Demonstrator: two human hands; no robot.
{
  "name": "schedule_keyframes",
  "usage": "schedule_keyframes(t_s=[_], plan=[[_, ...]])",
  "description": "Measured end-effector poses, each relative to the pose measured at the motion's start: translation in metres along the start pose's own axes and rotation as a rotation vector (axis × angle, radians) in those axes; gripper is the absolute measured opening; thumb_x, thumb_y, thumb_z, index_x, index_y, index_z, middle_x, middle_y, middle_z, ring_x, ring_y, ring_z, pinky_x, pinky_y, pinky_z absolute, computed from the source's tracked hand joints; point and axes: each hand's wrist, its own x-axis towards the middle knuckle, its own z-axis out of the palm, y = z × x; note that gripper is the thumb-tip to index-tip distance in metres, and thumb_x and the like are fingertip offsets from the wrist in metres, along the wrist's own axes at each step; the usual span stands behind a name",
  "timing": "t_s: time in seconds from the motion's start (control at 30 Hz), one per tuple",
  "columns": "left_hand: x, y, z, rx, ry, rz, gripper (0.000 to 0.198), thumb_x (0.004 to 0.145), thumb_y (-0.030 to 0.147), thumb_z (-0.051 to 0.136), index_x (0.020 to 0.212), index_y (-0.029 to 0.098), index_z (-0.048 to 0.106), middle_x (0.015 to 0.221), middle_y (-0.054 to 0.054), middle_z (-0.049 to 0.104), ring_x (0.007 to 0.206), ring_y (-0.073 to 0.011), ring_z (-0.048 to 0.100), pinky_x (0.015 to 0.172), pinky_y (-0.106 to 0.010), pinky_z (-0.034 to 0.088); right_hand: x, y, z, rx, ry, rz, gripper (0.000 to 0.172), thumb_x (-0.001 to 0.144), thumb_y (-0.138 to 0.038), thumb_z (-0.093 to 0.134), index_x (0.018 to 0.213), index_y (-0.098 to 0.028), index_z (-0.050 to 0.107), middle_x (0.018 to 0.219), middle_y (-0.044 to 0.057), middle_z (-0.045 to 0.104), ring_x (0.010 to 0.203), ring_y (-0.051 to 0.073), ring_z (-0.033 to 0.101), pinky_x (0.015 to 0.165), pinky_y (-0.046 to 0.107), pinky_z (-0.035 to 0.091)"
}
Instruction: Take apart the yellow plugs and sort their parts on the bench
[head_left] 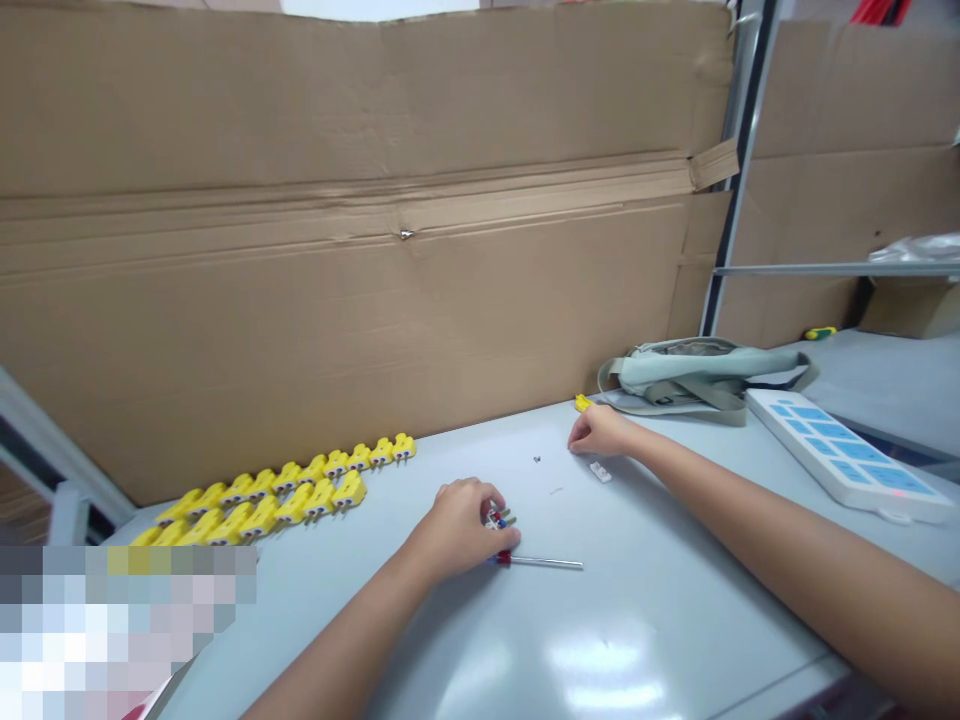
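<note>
My left hand (pixel 463 524) rests on the grey table (pixel 645 620) with its fingers curled round a screwdriver (pixel 536 562). The tool's red handle sits under the fingers and its metal shaft points right. My right hand (pixel 600 434) is stretched out farther back, fingers pinched together on the table top; what they pinch is too small to make out. A small white part (pixel 600 471) lies just in front of that hand. A tiny dark screw (pixel 538 459) lies to its left. A single yellow piece (pixel 583 403) sits just behind the hand.
Two rows of several yellow plug-like parts (pixel 289 487) line the table's back left. A grey-green bag (pixel 697 375) and a white power strip (pixel 847 455) lie at the right. A tall cardboard wall (pixel 360 230) closes off the back. A blurred patch covers the lower left corner.
</note>
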Motion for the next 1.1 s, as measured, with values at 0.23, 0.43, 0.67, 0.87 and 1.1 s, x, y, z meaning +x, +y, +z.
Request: schedule_keyframes(t_s=[0.23, 0.43, 0.67, 0.87, 1.1], plan=[[0.004, -0.005, 0.003, 0.009, -0.001, 0.015, 0.026, 0.065, 0.035, 0.057, 0.084, 0.020, 0.066, 0.083, -0.005, 0.062, 0.082, -0.0227, 0.057, 0.072, -0.030, 0.044, -0.002, 0.004, 0.000, 0.015, 0.018, 0.032, 0.019, 0.068, -0.022, 0.058, 0.076, -0.016, 0.074, 0.071, 0.003, 0.071, 0.068, 0.017, 0.063, 0.061, 0.020, 0.044], [0.002, -0.008, 0.002, -0.019, -0.003, 0.027, 0.030, 0.065, 0.041, 0.059, 0.086, 0.021, 0.066, 0.088, -0.006, 0.062, 0.088, -0.0250, 0.057, 0.074, -0.032, 0.045, -0.002, 0.005, 0.000, 0.017, 0.023, 0.000, 0.022, 0.071, -0.022, 0.055, 0.080, -0.015, 0.073, 0.072, 0.004, 0.071, 0.065, 0.016, 0.062, 0.059, 0.021, 0.044], [0.039, -0.004, 0.008, -0.032, 0.072, 0.075, 0.035, 0.077, 0.024, 0.047, 0.107, 0.015, 0.061, 0.107, -0.010, 0.062, 0.087, -0.0198, 0.062, 0.078, -0.028, 0.047, -0.004, -0.005, 0.003, -0.032, 0.027, -0.147, 0.024, 0.067, -0.012, 0.054, 0.080, -0.017, 0.073, 0.079, 0.004, 0.071, 0.068, 0.015, 0.061, 0.061, 0.021, 0.042], [0.095, 0.008, 0.019, -0.005, 0.047, 0.135, 0.036, 0.070, 0.007, 0.051, 0.101, 0.012, 0.067, 0.101, -0.011, 0.068, 0.090, -0.0219, 0.063, 0.083, -0.028, 0.046, -0.007, -0.001, 0.000, -0.045, 0.029, -0.195, 0.022, 0.067, -0.011, 0.053, 0.074, -0.016, 0.073, 0.071, 0.004, 0.070, 0.062, 0.014, 0.059, 0.056, 0.021, 0.040], [0.120, 0.012, 0.027, -0.043, -0.023, 0.169, 0.026, 0.067, 0.007, 0.056, 0.087, 0.012, 0.072, 0.083, -0.006, 0.073, 0.076, -0.0186, 0.066, 0.073, -0.025, 0.049, -0.009, 0.006, -0.002, -0.005, 0.014, -0.181, 0.025, 0.063, -0.010, 0.054, 0.078, -0.017, 0.073, 0.070, 0.002, 0.070, 0.060, 0.013, 0.059, 0.054, 0.019, 0.041]])
